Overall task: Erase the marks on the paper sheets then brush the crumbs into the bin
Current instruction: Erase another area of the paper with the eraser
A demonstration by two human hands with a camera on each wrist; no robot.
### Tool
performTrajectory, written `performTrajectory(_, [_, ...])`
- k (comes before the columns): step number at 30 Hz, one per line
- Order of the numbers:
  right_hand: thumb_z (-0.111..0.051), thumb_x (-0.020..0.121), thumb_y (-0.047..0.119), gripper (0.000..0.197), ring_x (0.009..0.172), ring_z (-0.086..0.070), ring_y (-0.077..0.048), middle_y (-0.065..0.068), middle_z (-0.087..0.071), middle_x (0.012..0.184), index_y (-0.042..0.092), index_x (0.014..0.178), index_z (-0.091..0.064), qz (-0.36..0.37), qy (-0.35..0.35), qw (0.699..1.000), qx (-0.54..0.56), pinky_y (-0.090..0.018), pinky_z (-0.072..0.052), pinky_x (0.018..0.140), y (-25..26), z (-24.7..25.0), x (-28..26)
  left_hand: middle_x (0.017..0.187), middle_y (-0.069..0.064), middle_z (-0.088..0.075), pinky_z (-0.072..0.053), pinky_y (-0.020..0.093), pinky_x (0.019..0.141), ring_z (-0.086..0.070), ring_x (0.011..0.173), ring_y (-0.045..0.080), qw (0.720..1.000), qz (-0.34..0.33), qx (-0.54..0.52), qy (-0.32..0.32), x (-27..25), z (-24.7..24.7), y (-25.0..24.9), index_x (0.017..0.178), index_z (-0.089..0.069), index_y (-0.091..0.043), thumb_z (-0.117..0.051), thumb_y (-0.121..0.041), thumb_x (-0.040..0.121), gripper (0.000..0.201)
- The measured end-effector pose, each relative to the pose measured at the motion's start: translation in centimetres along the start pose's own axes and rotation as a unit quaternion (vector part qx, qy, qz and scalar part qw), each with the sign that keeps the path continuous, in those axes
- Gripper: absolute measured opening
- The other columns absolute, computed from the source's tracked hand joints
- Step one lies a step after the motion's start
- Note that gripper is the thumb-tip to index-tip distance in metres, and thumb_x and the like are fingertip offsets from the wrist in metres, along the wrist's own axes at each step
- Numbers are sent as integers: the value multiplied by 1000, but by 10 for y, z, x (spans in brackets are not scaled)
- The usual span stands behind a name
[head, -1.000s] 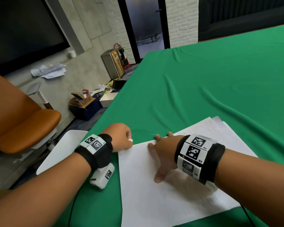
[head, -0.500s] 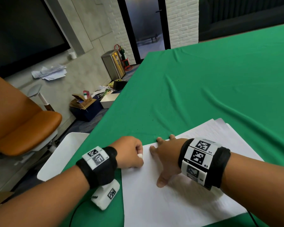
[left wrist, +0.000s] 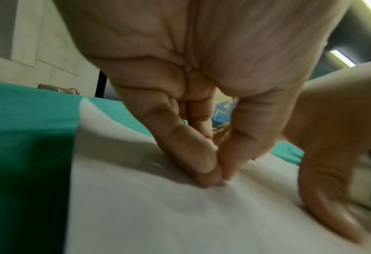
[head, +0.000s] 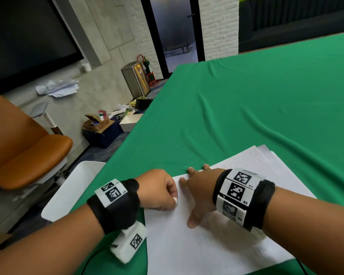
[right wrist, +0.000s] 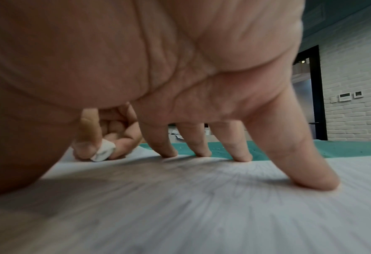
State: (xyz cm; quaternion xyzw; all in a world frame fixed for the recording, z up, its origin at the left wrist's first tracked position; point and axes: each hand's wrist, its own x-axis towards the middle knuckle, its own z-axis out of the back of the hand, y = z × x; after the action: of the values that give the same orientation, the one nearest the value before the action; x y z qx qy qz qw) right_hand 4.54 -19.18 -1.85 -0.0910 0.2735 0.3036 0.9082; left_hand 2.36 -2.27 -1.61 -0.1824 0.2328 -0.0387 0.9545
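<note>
A stack of white paper sheets [head: 216, 245] lies on the green tablecloth [head: 246, 96] near the table's front edge. My left hand [head: 159, 189] pinches a small white eraser [head: 175, 200] between thumb and fingers and presses it on the top sheet near its left edge; the eraser [right wrist: 103, 152] also shows in the right wrist view. My right hand [head: 197, 191] lies spread on the sheet just right of it, its straight fingertips [right wrist: 243, 157] pressing the paper [right wrist: 201, 206] down. Faint marks run across the sheet. Small dark crumbs [head: 179, 145] dot the cloth beyond the paper.
A white bin [head: 72, 191] stands below the table's left edge beside my left forearm. An orange chair [head: 28, 155] sits further left. Boxes and clutter [head: 107, 126] lie on the floor by the wall, with a metal pedal bin [head: 136, 79] behind.
My left hand has slid from the cloth at the sheet's top left corner down and right onto the paper with the eraser. The right hand has stayed pressed on the sheet.
</note>
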Motion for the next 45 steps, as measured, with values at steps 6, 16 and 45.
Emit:
performTrajectory(6, [-74, 75, 73, 120, 153, -12, -52, -12, -4, 172, 22, 164, -12, -19, 3, 1000, 15, -62, -29, 116, 0, 4, -2, 71, 3, -76, -62, 31, 66, -70, 64, 16, 995, 47, 25, -88, 35, 17, 7, 75, -76, -12, -73, -12, 77, 3])
performTrajectory(16, [-83, 57, 78, 110, 128, -53, -40, -4, -48, 143, 22, 143, -46, -7, -43, 998, 39, -51, -49, 98, -3, 1, -1, 89, 8, -69, -60, 34, 57, -73, 70, 18, 965, 35, -224, -131, 25, 32, 16, 97, -59, -10, -62, -10, 100, 4])
performTrajectory(45, [-86, 53, 77, 132, 142, -42, -42, -7, -14, 167, 53, 157, -8, -19, 23, 1000, 0, -57, -44, 109, -22, 14, -8, 74, 22, -74, -65, 49, 71, -67, 62, 27, 978, 54, -175, -101, 37, -1, -1, 79, -74, -3, -73, 2, 76, 6])
